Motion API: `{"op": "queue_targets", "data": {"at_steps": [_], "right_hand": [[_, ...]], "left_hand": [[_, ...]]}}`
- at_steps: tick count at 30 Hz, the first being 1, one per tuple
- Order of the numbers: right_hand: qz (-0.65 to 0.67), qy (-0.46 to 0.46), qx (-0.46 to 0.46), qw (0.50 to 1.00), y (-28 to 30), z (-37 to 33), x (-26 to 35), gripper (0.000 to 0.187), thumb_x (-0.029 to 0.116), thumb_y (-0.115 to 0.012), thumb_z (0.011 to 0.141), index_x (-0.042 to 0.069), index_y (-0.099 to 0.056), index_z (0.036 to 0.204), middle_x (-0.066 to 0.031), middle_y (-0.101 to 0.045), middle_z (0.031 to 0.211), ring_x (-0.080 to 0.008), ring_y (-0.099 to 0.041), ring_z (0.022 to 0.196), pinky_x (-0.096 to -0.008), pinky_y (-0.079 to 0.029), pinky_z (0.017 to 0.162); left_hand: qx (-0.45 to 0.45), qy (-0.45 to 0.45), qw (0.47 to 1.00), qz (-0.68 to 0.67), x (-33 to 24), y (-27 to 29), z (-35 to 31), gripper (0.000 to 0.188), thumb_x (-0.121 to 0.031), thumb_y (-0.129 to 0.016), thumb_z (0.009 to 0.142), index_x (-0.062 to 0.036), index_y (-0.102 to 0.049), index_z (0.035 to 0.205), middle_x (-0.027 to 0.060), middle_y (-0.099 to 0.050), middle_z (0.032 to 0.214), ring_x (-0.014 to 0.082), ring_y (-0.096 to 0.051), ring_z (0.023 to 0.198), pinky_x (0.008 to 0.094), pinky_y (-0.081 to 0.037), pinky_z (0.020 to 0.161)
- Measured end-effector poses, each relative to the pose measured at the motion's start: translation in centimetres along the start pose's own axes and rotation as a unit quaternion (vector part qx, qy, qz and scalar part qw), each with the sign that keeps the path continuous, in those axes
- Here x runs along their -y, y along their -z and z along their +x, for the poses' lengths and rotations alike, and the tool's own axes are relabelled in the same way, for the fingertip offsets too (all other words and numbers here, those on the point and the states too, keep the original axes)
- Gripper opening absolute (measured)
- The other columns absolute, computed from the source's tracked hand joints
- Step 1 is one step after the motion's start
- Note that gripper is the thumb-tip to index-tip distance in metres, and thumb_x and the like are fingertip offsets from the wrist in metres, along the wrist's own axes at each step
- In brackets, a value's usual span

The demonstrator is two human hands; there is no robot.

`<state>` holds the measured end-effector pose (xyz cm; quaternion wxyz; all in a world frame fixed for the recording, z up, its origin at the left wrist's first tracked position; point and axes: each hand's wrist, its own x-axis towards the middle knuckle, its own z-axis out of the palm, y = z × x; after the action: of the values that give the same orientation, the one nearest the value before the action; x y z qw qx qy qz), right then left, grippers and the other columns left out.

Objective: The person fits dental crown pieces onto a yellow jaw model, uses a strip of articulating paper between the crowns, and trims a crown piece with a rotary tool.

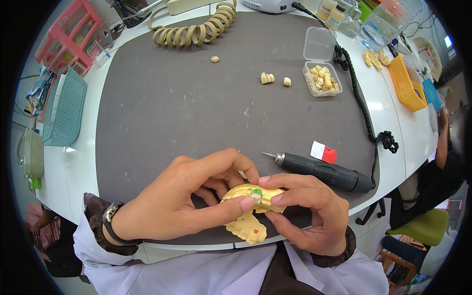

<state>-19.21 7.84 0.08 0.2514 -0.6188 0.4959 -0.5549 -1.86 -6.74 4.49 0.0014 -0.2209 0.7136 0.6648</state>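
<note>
Near the front edge of the grey mat (162, 113), both hands hold a yellow plaster dental cast (244, 227) with red spots on its lower part. My left hand (196, 194) is closed on its left side, the thumb tip against a small tooth-coloured piece (256, 197) beside a green patch (257, 191). The fingers of my right hand (309, 206) grip the cast's right end from above, with the thumb below. A black handpiece (324, 172) with a thin metal bur lies just beyond my right hand, next to a red and white packet (324, 152).
A clear lidded box (322, 91) of artificial teeth stands at the back right. Loose teeth (267, 78) and a single tooth (215, 59) lie on the mat. A coiled beige hose (196, 35), black cord (361, 98), teal basket (64, 110) and orange basket (405, 86) surround the mat.
</note>
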Motion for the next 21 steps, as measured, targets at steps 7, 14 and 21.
{"op": "queue_targets", "data": {"at_steps": [7, 14, 21], "right_hand": [[0.006, -0.001, 0.0, 1.0, 0.02, -0.03, 0.09, 0.037, -0.01, -0.071, 0.076, 0.001, -0.061, 0.109, -0.0194, -0.065, 0.116, -0.0278, -0.068, 0.095, -0.0302, -0.056, 0.076], [0.006, 0.001, 0.001, 1.0, 0.04, -0.02, -0.02, 0.037, -0.009, -0.071, 0.076, 0.002, -0.061, 0.11, -0.019, -0.065, 0.116, -0.0282, -0.068, 0.096, -0.0308, -0.056, 0.077], [-0.003, -0.001, -0.004, 1.0, -0.01, -0.08, 0.0, 0.037, -0.009, -0.071, 0.076, 0.002, -0.061, 0.11, -0.0184, -0.065, 0.116, -0.0279, -0.068, 0.096, -0.0311, -0.056, 0.077]], "left_hand": [[-0.006, 0.009, 1.0, 0.002, -0.17, -0.1, -0.16, 0.029, -0.016, -0.064, 0.092, 0.0006, -0.055, 0.113, 0.0112, -0.07, 0.094, 0.0141, -0.069, 0.087, 0.0237, -0.056, 0.074], [-0.007, 0.008, 1.0, 0.008, -0.17, -0.12, -0.06, 0.029, -0.017, -0.065, 0.092, 0.0003, -0.055, 0.113, 0.0112, -0.07, 0.095, 0.0143, -0.069, 0.088, 0.0237, -0.056, 0.074], [-0.001, -0.001, 1.0, 0.005, 0.04, -0.02, 0.13, 0.029, -0.016, -0.065, 0.092, 0.0006, -0.055, 0.113, 0.0111, -0.07, 0.094, 0.0149, -0.069, 0.088, 0.0242, -0.057, 0.074]]}}
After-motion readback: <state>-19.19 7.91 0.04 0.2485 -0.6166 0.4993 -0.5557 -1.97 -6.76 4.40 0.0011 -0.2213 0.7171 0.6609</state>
